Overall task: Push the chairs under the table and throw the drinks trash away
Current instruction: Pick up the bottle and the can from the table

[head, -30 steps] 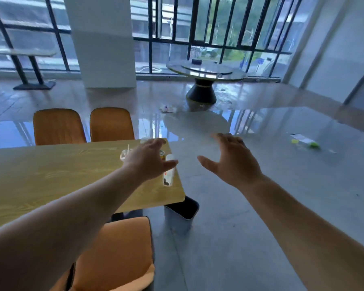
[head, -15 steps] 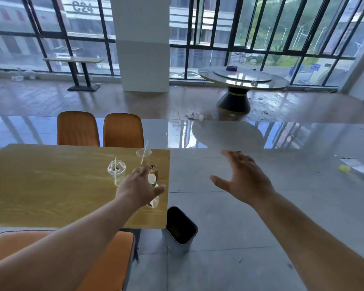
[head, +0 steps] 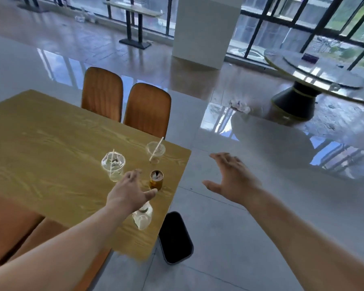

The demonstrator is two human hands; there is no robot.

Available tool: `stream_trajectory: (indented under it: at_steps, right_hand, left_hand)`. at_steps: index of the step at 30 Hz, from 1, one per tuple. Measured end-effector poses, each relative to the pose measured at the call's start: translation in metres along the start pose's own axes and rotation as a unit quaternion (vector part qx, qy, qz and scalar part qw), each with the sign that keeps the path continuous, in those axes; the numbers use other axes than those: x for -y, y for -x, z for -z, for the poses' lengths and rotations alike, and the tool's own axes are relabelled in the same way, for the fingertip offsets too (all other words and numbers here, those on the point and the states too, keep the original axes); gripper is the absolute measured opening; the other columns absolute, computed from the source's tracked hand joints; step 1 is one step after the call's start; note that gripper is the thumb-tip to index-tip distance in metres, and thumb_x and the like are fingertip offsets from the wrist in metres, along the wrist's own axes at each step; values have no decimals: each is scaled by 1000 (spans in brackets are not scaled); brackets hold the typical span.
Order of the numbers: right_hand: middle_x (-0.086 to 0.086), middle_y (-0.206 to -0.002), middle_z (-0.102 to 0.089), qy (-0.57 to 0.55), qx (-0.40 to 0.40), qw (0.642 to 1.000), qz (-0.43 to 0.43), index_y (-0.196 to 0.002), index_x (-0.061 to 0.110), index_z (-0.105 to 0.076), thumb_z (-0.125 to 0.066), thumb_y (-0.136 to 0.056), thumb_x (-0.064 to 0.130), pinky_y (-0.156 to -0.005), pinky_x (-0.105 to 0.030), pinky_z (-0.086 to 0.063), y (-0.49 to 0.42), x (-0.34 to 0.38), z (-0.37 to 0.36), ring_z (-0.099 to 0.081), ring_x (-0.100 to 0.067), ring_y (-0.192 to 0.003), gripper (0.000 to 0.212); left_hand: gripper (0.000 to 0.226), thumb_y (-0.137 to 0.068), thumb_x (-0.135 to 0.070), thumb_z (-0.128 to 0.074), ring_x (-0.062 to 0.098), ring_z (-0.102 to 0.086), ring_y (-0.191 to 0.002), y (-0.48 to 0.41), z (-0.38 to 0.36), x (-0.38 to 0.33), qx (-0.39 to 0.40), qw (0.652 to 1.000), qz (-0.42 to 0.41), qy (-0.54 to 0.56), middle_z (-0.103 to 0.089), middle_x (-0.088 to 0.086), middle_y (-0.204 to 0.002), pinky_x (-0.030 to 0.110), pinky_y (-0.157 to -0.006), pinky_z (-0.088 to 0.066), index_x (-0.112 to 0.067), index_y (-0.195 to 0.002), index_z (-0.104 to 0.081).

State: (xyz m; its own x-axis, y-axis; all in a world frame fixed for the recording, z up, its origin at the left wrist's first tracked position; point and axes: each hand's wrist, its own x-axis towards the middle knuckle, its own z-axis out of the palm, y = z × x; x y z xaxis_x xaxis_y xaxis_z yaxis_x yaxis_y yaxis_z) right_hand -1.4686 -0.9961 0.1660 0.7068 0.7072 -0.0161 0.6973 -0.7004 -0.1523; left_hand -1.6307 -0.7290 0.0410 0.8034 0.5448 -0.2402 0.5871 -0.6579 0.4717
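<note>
On the wooden table (head: 51, 156) near its right corner stand two clear plastic cups with straws, one (head: 113, 164) to the left and one (head: 155, 153) farther back. A gold can (head: 156, 180) stands between them and a clear bottle (head: 143, 216) that lies near the table's edge. My left hand (head: 129, 193) hovers open above the table between the can and the bottle. My right hand (head: 232, 178) is open over the floor, right of the table. A dark bin (head: 175, 237) stands on the floor by the corner. Two orange chairs (head: 147, 109) sit at the far side; an orange chair (head: 15, 227) is near me.
A round glass-topped table with a black base (head: 296, 101) stands at the right back. Crumpled litter (head: 240, 106) lies on the glossy floor near it. A white pillar (head: 204, 32) and a bench (head: 135, 22) stand before the windows.
The view has tilted down and closer to the table corner. My left hand has stayed over the drinks, now beside the can; the bottle shows below it. My right hand remains spread.
</note>
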Motion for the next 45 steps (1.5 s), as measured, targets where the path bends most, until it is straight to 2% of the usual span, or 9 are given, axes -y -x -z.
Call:
stream_trajectory:
  at_steps: [5,9,18,24,29,32,34,40,45]
  right_hand:
    - [-4,-152,-47,-25,18,992,122,-153,22,-39,-65,-83,71,-108,-48,-43,-93,12,-14,-45,-28,-136,89]
    - [-3,-149,-49,-45,38,965,255,-151,23,-40,-68,-83,69,-104,-45,-45,-148,30,-44,-45,-27,-133,87]
    - [-5,-162,-35,-6,155,883,443,-159,28,-25,-62,-83,75,-111,-44,-37,-221,0,-93,-35,-31,-144,97]
    - [-10,-167,-25,26,235,866,441,-163,26,-15,-66,-85,71,-116,-50,-33,-257,-9,-117,-19,-38,-153,104]
    - [-3,-165,-26,50,273,842,462,-162,29,-11,-72,-86,61,-109,-50,-42,-265,1,-155,-31,-32,-147,102]
    - [0,-161,-28,60,275,828,485,-160,33,-8,-75,-84,59,-101,-49,-51,-274,9,-179,-44,-32,-137,104]
    - [1,-161,-28,65,276,819,498,-160,34,-7,-76,-83,59,-95,-47,-54,-282,16,-194,-51,-32,-131,105]
    - [-1,-150,-40,87,292,784,541,-157,34,-17,-77,-85,54,-69,-41,-55,-302,24,-241,-64,-34,-108,96]
    - [-3,-130,-51,58,297,751,587,-145,27,-33,-76,-86,41,-63,-40,-52,-308,11,-256,-63,-30,-94,75]
  left_hand:
    - [107,-76,-87,-54,32,-42,-141,-13,7,-2,-27,998,54,-7,-34,6,-161,49,-105,-45,-26,-157,-20]
    - [100,-75,-86,-56,29,-51,-132,-11,-2,-3,-73,991,117,6,-38,2,-156,48,-99,-49,-32,-153,-23]
    - [119,-59,-91,-62,28,-48,-135,22,-48,-51,-38,918,390,57,-36,2,-160,46,-101,-49,-36,-157,-22]
    - [112,-62,-77,-64,30,-54,-126,22,-86,-69,-108,869,465,130,-40,2,-155,41,-91,-49,-33,-156,-24]
    - [89,-73,-67,-72,26,-58,-117,11,-113,-61,-207,842,475,150,-52,0,-143,38,-79,-46,-37,-148,-35]
    - [53,-72,-71,-68,11,-62,-92,5,-128,-60,-283,821,465,173,-63,-14,-114,32,-63,-46,-52,-119,-52]
    - [40,-67,-71,-69,2,-57,-78,0,-137,-63,-319,792,476,211,-59,-24,-96,28,-56,-41,-60,-102,-53]
    - [44,-63,-76,-71,1,-60,-80,-14,-161,-72,-347,747,512,245,-61,-25,-91,31,-61,-45,-61,-101,-53]
    - [50,-60,-75,-72,0,-57,-80,-34,-174,-113,-348,690,581,257,-63,-20,-93,26,-61,-41,-48,-99,-56]
